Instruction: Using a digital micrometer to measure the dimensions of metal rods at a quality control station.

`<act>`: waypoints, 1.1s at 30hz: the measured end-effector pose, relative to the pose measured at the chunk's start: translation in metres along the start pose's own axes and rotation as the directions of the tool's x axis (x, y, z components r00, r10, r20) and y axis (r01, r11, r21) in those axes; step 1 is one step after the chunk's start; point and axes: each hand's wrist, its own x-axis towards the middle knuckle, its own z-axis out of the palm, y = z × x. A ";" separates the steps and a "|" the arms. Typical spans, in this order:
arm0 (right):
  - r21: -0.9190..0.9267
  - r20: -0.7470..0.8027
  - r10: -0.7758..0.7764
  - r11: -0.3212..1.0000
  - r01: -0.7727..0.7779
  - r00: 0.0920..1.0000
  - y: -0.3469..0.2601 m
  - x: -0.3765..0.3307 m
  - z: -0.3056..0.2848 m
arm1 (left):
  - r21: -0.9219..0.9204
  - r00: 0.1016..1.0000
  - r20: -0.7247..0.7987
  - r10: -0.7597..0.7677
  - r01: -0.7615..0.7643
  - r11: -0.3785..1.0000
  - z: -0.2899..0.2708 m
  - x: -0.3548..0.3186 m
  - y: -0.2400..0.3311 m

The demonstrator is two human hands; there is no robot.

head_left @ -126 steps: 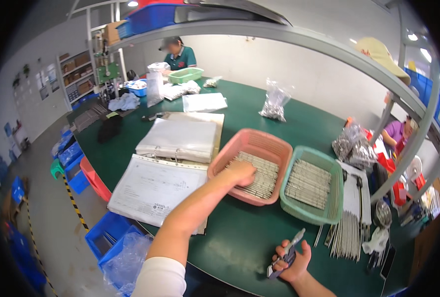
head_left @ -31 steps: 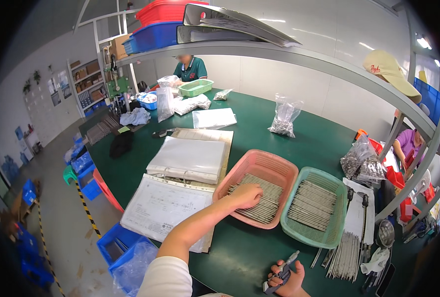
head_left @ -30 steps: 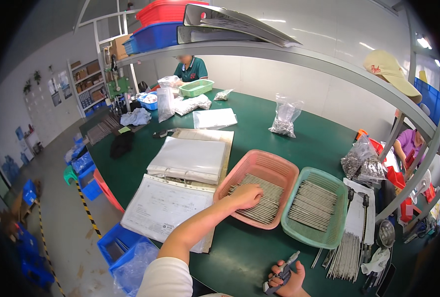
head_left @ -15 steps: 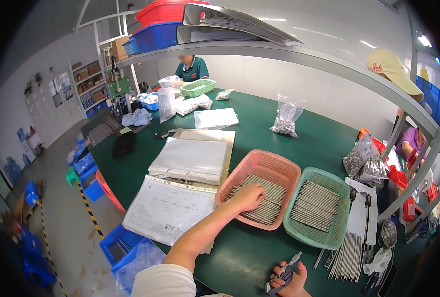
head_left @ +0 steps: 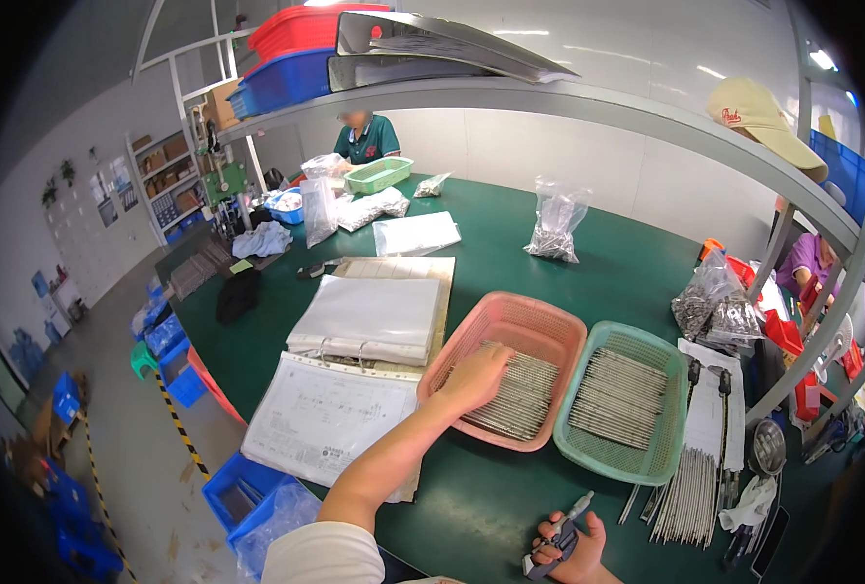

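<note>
Work looks partway, rods [head_left: 525, 389] lying in both pink basket [head_left: 525, 311] and green basket [head_left: 603, 459], the right hand [head_left: 574, 553] closed round a micrometer [head_left: 578, 507], the left hand [head_left: 476, 378] curled (its hold unclear) over rods.

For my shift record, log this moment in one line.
left hand: in pink basket, at metal rods; right hand: holding micrometer-like tool; green basket: similar rods

Left arm [head_left: 384, 477] stretched forward over the near edge of the desk [head_left: 471, 501], white sleeve [head_left: 324, 557] ending above the forearm. Left grip [head_left: 479, 378] well in from that edge, back up, fingers bent down, tips hidden. Right grip [head_left: 569, 550] by near edge, palm up, fingers curled, thumb raised.
</note>
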 end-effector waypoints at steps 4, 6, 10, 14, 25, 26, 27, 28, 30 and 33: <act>0.000 -0.020 -0.003 1.000 0.003 1.000 0.002 0.000 -0.003 | -0.017 0.996 -0.086 -0.026 0.025 1.000 -0.028 -0.002 -0.003; 0.016 -0.044 -0.005 1.000 0.006 0.999 0.002 -0.001 -0.003 | 0.039 0.963 -0.124 -0.238 0.245 0.969 -0.031 -0.005 -0.013; 0.002 -0.075 -0.007 1.000 0.007 0.997 0.001 -0.001 -0.001 | 0.115 0.929 -0.094 -0.358 0.368 0.923 -0.040 -0.012 -0.023; 0.001 -0.023 0.004 1.000 -0.004 1.000 0.000 0.000 -0.002 | 0.139 0.939 0.006 -0.344 0.340 0.930 -0.038 -0.015 -0.022; -0.036 -0.027 0.009 0.999 -0.010 1.000 0.000 0.001 -0.010 | -0.897 0.879 0.249 -0.407 0.368 0.246 -0.058 -0.027 0.081; -0.050 -0.010 0.015 0.999 -0.016 1.000 0.000 0.000 -0.012 | -0.910 0.876 0.353 -0.330 0.403 0.097 -0.052 -0.035 0.092; -0.058 -0.016 0.020 0.998 -0.021 1.000 0.002 -0.003 -0.007 | -0.910 0.885 0.404 -0.229 0.414 -0.004 -0.043 -0.044 0.100; -0.157 -0.118 -0.040 0.987 0.021 0.992 0.003 -0.004 0.000 | -0.894 0.881 0.444 -0.164 0.447 -0.021 -0.032 -0.055 0.107; -0.264 -0.224 -0.120 0.963 0.058 0.967 0.004 -0.008 0.002 | -0.886 0.884 0.462 -0.073 0.456 -0.084 -0.018 -0.072 0.121; -0.602 -0.137 -0.293 0.783 0.155 0.946 -0.003 -0.015 -0.007 | -0.873 0.879 0.474 -0.041 0.463 -0.154 0.000 -0.083 0.126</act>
